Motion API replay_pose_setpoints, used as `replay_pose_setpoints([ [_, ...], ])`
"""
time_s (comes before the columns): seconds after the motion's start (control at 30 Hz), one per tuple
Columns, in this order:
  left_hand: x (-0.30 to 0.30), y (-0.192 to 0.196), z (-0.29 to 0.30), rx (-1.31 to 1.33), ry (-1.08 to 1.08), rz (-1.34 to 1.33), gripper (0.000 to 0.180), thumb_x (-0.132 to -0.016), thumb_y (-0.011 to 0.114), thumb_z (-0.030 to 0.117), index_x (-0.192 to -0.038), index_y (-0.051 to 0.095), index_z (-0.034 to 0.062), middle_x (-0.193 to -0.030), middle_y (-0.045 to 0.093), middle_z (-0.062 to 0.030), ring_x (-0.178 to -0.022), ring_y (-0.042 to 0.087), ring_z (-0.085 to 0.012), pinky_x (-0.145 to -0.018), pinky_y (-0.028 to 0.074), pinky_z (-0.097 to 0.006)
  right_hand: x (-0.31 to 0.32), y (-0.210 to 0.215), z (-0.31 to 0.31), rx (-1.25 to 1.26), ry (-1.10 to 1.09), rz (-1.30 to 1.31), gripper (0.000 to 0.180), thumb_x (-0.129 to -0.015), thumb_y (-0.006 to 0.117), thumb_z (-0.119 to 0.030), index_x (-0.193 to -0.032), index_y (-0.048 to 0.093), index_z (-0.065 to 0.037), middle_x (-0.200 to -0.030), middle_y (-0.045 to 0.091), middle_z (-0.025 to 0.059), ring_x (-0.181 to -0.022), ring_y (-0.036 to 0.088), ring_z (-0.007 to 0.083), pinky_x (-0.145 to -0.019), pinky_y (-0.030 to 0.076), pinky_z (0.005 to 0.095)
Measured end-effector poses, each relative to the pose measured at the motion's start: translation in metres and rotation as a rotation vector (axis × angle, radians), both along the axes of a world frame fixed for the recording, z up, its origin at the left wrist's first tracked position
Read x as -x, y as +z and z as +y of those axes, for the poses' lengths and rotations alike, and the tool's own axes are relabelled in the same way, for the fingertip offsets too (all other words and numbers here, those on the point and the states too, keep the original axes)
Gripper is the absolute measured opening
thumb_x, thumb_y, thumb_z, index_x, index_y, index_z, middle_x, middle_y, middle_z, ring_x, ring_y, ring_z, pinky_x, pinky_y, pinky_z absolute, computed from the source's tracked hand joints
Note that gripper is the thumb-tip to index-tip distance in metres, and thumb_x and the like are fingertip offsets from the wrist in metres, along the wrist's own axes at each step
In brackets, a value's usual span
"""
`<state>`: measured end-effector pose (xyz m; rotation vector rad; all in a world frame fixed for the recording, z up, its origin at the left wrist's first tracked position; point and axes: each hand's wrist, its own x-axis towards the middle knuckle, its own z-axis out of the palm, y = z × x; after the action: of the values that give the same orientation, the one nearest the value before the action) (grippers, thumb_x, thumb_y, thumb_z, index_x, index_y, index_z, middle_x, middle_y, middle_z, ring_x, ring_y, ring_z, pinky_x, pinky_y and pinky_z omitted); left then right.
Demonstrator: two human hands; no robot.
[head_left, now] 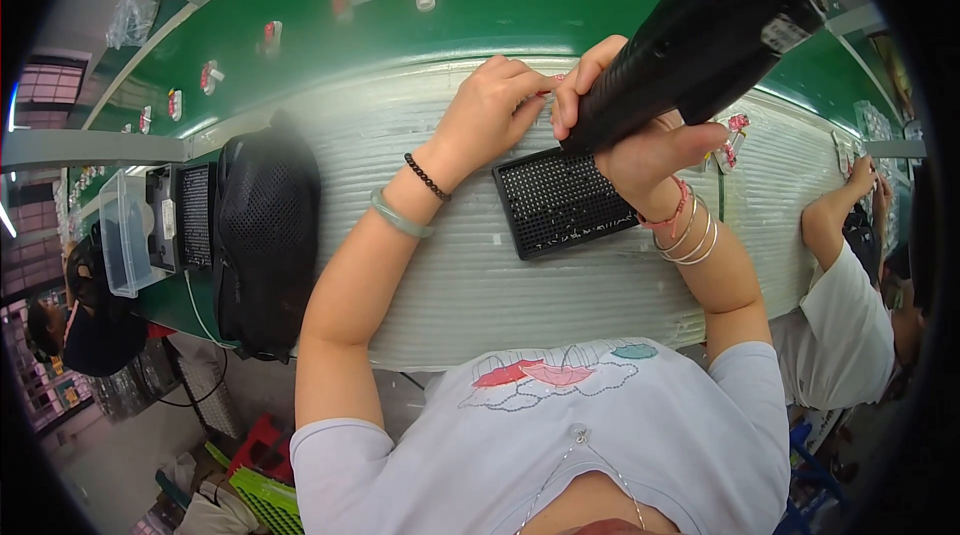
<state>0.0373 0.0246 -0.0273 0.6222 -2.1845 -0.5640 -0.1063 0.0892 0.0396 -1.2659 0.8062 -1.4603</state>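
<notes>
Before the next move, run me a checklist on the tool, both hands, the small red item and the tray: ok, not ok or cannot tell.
1. Black power tool gripped in right hand: ok.
2. Tool tip in clear view: not ok, hidden behind tool and hand.
3. Left hand at the small red item: ok, fingertips beside it.
4. Left grip firm: cannot tell, item mostly hidden.
5. Black grid tray in full view: not ok, right hand covers part.
6. Ribbed covering free of loose bits: not ok, pale piece left of tray.
</notes>
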Motion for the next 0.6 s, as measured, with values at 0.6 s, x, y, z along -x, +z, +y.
replay_pose_setpoints([
  [0.6,-0.0017,0.0042,0.0012,-0.025,0.004,-0.054,0.017,-0.073,0.061,0.003,-0.090,0.065,0.0054,-0.076,0.060,-0.0092,-0.073,0.054,-0.0280,-0.068,0.046,-0.036,-0.0043,-0.0070,0.0003,-0.031,-0.010,0.189,0.100,-0.052,0.025,-0.096,-0.083,0.044,-0.002,-0.063,0.047,0.0048,-0.054,0.050,0.0135,-0.048,0.041,0.0242],
])
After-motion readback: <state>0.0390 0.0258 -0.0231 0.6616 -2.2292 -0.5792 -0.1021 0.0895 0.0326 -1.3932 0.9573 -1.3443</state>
